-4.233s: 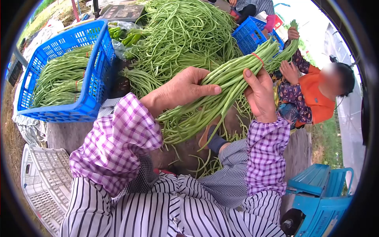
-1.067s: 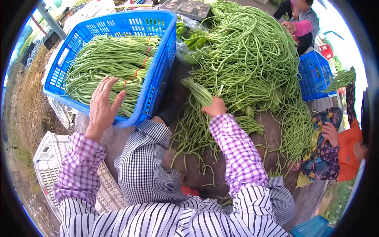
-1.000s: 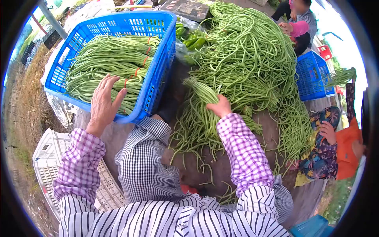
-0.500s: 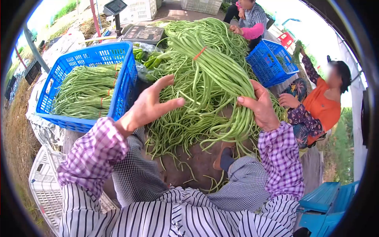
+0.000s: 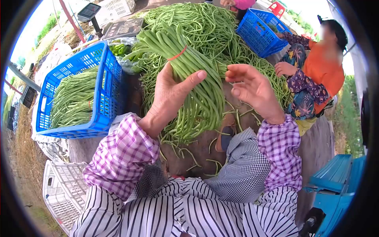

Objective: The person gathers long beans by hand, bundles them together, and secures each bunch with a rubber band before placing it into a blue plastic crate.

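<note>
A thick bundle of green yardlong beans (image 5: 203,85), tied near its upper end with a red rubber band (image 5: 178,54), is held up in front of me at a slant. My left hand (image 5: 167,94) grips it from the left, thumb across the front and the other fingers hidden behind. To the right of the bundle, my right hand (image 5: 254,91) is off the beans, its fingers half curled and apart with nothing in them. Beyond and below lies a large heap of loose yardlong beans (image 5: 193,17).
At left, a blue crate (image 5: 104,100) holds banded bean bundles. Another blue crate (image 5: 256,37) stands back right, beside a seated person in orange (image 5: 325,77). A scale (image 5: 124,28), green peppers (image 5: 119,49), a white crate (image 5: 65,189) and a blue stool (image 5: 335,177) surround me.
The bundle has passed from my right hand to my left and shifted left. My right hand has let go. The person in orange has lowered a raised arm to the far crate.
</note>
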`<state>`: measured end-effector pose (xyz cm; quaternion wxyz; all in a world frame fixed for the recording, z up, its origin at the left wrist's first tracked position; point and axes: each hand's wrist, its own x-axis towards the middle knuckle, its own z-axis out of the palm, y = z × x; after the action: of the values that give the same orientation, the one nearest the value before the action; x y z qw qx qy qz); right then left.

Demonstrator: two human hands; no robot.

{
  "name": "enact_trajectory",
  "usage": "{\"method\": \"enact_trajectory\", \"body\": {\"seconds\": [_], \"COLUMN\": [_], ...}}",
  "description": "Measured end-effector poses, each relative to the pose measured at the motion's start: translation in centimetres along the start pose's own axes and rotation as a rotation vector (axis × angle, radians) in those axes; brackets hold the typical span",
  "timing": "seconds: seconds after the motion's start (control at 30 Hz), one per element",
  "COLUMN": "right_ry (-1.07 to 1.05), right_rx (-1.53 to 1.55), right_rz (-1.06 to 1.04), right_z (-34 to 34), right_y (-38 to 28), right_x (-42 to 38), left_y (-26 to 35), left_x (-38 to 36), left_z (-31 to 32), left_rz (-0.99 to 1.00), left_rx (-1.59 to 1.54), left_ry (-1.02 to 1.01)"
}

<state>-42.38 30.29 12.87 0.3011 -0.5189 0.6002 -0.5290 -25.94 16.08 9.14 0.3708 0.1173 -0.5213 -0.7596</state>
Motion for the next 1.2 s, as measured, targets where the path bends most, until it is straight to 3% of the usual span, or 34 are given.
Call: {"method": "enact_trajectory", "body": {"seconds": [0.07, 0.17, 0.2, 0.43, 0.57, 0.67, 0.83, 0.93, 1.1, 1.2], "right_ry": [0.082, -0.14, -0.176, -0.053, -0.024, 0.001, 0.156, 0.097, 0.037, -0.05], "right_rx": [-0.016, -0.045, -0.187, -0.939, -0.932, -0.645, -0.372, -0.432, -0.531, -0.763], "right_rz": [-0.006, -0.011, -0.075, -0.429, -0.54, -0.411, 0.076, 0.132, 0.174, 0.171], "right_z": [-0.8, 0.3, 1.2, 5.7, 5.7, 4.9, 2.1, 0.5, 0.2, -0.4], "right_y": [0.3, -0.5, -0.9, 1.6, 1.8, 1.2, 1.3, 3.6, 5.0, 6.0], "right_x": [-0.2, -1.3, -1.3, -0.8, -0.3, -0.8, -2.3, -2.4, -2.6, -2.6], "left_y": [-0.4, -0.4, -0.2, -0.5, -0.2, 0.8, 2.1, 3.2, 2.9, 2.8], "left_x": [0.3, 0.8, 0.8, 1.8, 2.1, 2.7, 4.7, 4.7, 5.0, 5.1], "left_z": [-0.1, 0.0, 0.1, 0.2, -0.3, -1.9, -6.9, -8.0, -8.7, -8.8], "left_rz": [-0.02, 0.016, 0.037, 0.105, 0.152, 0.112, 0.152, 0.158, 0.187, 0.164], "left_rx": [0.045, 0.085, 0.098, 0.057, 0.028, 0.02, -0.067, -0.072, -0.097, -0.12], "left_ry": [0.036, 0.096, 0.106, 0.161, 0.165, 0.239, 0.425, 0.548, 0.534, 0.536]}}
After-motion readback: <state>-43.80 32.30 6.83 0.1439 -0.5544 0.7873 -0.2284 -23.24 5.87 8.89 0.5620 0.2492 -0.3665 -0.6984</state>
